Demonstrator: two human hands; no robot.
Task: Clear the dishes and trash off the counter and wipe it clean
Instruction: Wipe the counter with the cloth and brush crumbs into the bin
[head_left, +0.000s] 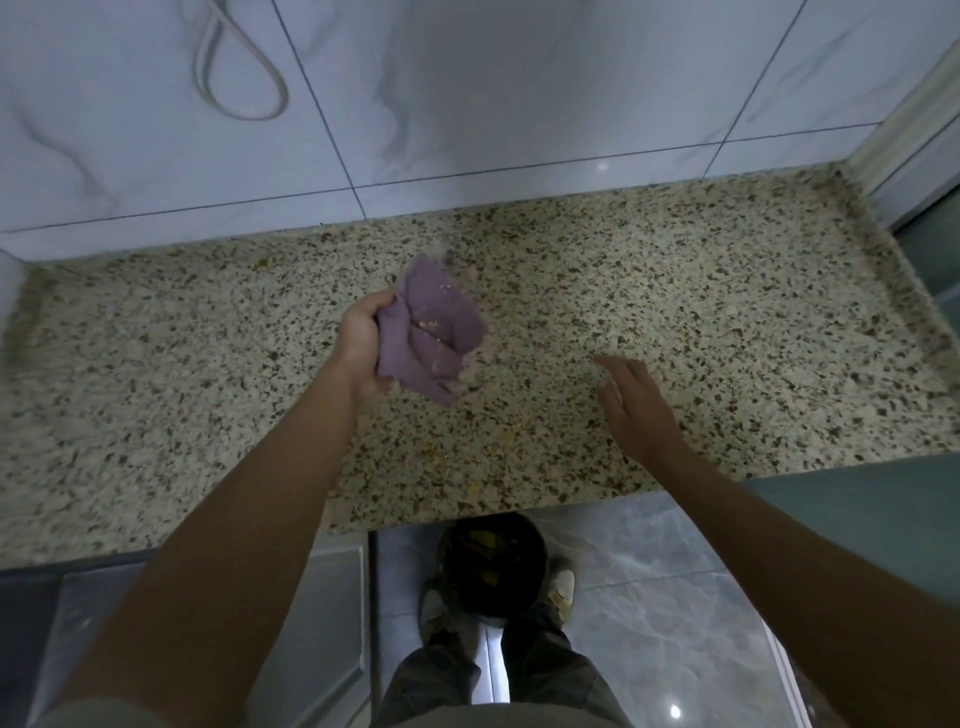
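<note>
My left hand (361, 343) grips a crumpled purple cloth (431, 332) above the middle of the speckled granite counter (701, 312). Yellowish crumbs cling to the cloth's folds. My right hand (636, 405) hovers low over the counter to the right of the cloth, fingers spread, holding nothing. A few yellow crumbs (519, 431) lie on the counter near its front edge, between my two arms.
A marble-look tiled wall (519, 104) backs the counter, with a looped white cord (234, 67) hanging on it. A dark bin (491, 551) with trash stands on the floor just below the counter's front edge, by my feet. A pale frame (904, 119) bounds the right end.
</note>
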